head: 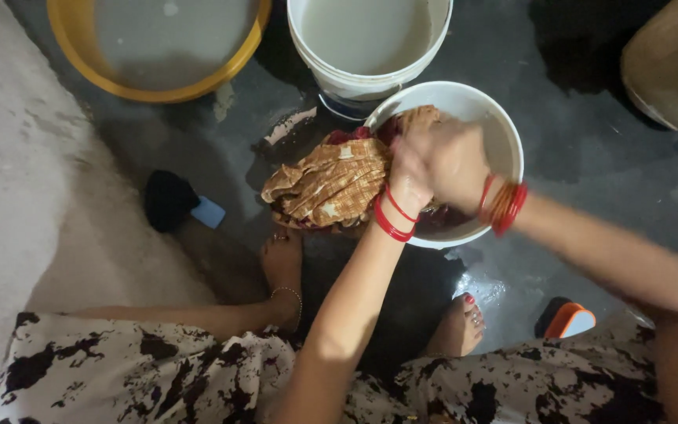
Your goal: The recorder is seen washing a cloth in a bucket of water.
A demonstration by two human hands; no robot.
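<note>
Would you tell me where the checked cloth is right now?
In the head view, the checked cloth hangs over the left rim of the white basin, gripped by both hands, just below the white bucket.

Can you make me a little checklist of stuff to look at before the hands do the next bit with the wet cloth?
1. Both hands on the cloth: left hand and right hand both grip the checked cloth. Ok.
2. Cloth inside the white basin: part of it hangs over the rim onto the wet floor. Not ok.
3. Water in the basin: hidden by hands and cloth. Cannot tell.
4. Feet out of the way: left foot sits just below the hanging cloth. Not ok.
5. White bucket holds water: ok.
6. Yellow tub holds water: ok.
</note>
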